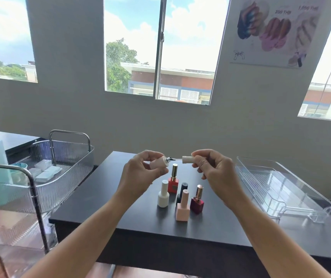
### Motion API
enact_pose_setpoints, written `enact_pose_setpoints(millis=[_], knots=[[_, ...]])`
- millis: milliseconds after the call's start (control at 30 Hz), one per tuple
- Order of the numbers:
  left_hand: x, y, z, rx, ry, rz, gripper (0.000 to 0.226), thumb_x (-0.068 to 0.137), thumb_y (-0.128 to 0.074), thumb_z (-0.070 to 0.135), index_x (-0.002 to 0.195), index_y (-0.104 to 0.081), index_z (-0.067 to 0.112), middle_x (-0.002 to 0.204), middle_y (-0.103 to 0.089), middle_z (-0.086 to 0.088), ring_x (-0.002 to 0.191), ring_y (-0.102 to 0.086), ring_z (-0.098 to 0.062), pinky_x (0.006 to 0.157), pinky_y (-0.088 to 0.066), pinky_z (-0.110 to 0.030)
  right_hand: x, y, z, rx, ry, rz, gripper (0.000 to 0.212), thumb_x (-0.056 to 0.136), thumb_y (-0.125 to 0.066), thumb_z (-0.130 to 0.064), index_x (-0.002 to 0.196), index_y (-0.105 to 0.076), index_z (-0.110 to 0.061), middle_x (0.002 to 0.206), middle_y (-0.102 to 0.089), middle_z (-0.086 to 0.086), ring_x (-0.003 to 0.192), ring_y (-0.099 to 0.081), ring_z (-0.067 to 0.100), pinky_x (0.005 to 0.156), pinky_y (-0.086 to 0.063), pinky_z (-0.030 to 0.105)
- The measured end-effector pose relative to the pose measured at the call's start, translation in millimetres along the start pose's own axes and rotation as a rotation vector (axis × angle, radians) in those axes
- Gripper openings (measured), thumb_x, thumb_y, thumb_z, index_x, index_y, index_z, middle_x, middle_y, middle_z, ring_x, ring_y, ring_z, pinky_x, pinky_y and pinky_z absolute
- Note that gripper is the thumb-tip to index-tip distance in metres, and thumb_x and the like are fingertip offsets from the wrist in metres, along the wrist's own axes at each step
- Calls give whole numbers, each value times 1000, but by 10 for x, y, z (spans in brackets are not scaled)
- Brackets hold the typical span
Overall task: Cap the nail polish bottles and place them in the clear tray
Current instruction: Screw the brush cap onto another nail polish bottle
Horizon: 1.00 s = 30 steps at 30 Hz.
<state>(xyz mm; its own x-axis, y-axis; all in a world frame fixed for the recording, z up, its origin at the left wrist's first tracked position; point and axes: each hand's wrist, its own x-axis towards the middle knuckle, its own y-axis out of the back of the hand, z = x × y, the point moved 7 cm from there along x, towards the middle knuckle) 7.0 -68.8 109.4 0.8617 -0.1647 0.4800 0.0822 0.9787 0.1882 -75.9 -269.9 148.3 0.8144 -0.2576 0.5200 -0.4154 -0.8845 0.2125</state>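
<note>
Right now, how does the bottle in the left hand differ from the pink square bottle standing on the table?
The held bottle is uncapped, its neck bare; the pink square bottle has its cap on. The held bottle lies sideways in the left hand; the pink square bottle stands upright on the table. The held one looks rounded, the other flat-sided. Both are pale pink.

L hand (140,173), R hand (214,173) & forearms (92,227) bare.
</note>
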Motion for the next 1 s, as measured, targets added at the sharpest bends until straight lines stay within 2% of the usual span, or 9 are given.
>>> enact_pose_setpoints(millis=[133,300,433,500,567,667,767,900,1000], knots=[[27,0,-6,27,-7,13,33,63,-85,37,89,-68,49,85,-70,23,68,-65,-4,49,-52,-19,12,25,-21,-20,15,11,15,92,-63,-12,90,-72,-25,76,-73,3,63,-61,3,59,-51,19],[35,-4,-27,44,-14,18,33,63,-86,37,87,-68,51,84,-70,24,66,-64,-3,47,-51,-19,-2,28,-24,-47,26,5,16,92,-64,-11,90,-72,-25,80,-72,11,65,-59,10,62,-50,32],[25,-7,-40,97,-19,22,34,63,-86,37,89,-68,49,82,-69,24,67,-63,-1,57,-58,-28,-14,28,-41,-71,50,5,18,91,-64,-11,89,-72,-27,81,-71,14,65,-56,26,62,-51,47],[22,-6,-39,120,-31,33,34,63,-87,35,88,-68,49,85,-69,21,71,-63,0,62,-59,-31,-14,28,-43,-83,71,6,17,91,-64,-12,92,-71,-28,81,-71,12,68,-57,37,62,-51,49],[17,-7,-25,132,-50,40,35,64,-87,33,88,-69,49,91,-66,21,74,-63,-1,63,-60,-32,-13,17,-55,-108,91,-3,17,90,-66,-14,99,-69,-28,76,-68,6,72,-60,32,66,-53,47],[9,-20,1,131,-70,27,36,64,-87,31,89,-70,50,92,-63,25,75,-63,-1,64,-60,-34,4,3,-34,-111,79,-18,25,86,-71,-11,106,-65,-24,72,-66,-14,69,-61,3,74,-57,45],[-1,-38,20,142,-92,3,37,65,-87,29,90,-70,51,94,-62,26,76,-63,0,66,-61,-35,30,27,13,-92,44,-5,20,81,-76,-13,97,-69,-24,73,-70,-13,71,-63,3,73,-58,41],[-33,-76,35,164,-118,-19,39,66,-87,27,94,-71,49,94,-63,19,78,-62,0,67,-60,-37,44,2,55,-100,53,-26,13,78,-80,-18,82,-74,-29,73,-73,-12,63,-61,-1,62,-52,18],[-65,-93,42,178,-138,-24,39,66,-87,28,95,-71,48,95,-64,19,79,-62,-1,67,-59,-32,32,-26,95,-142,71,-24,5,78,-78,-29,77,-74,-27,69,-71,-9,56,-57,-3,55,-44,11]])
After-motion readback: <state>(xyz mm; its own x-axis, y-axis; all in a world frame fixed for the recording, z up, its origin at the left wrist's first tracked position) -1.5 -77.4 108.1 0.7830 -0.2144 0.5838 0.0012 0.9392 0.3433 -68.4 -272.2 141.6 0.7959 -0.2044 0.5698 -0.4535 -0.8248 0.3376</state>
